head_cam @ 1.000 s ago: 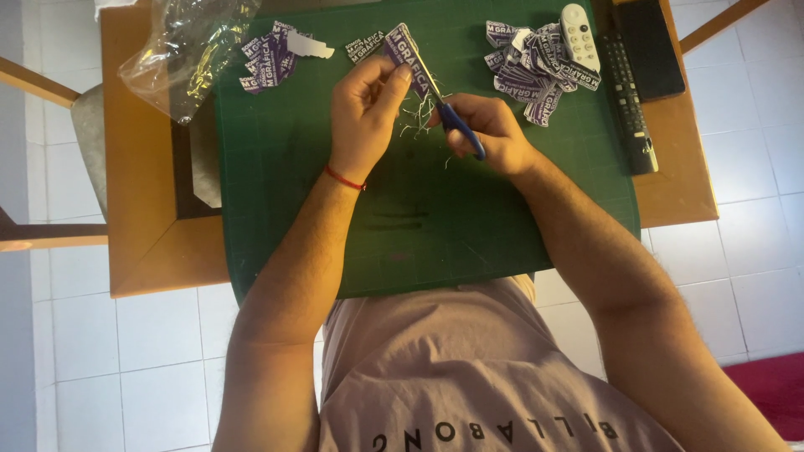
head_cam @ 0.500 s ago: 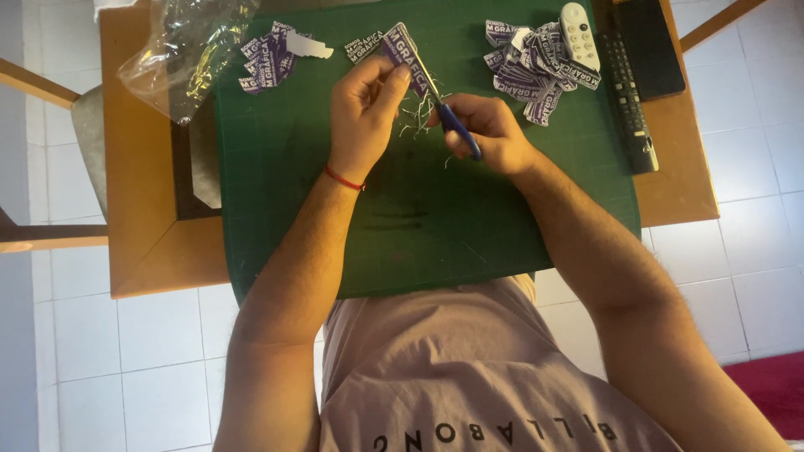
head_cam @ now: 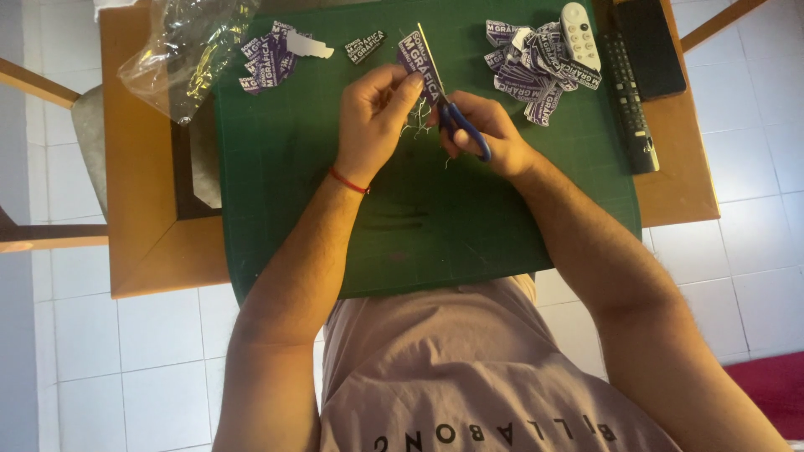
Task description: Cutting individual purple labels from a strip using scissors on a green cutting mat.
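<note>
here, near the top centre of the frame, the left hand [head_cam: 377, 117] is pinching a purple printed sticker [head_cam: 416, 63] between thumb and fingers, holding it just above the green cutting mat [head_cam: 419, 226]. the right hand [head_cam: 481, 134] is gripping blue-handled scissors [head_cam: 456, 121], fingers through the loops, blade running up alongside the sticker. thin white trimmings are lying under both hands. a pile of cut stickers [head_cam: 528, 71] is sitting at upper right beside a white remote [head_cam: 579, 35]; a smaller pile [head_cam: 272, 54] and a clear plastic bag [head_cam: 188, 50] are lying at upper left.
</note>
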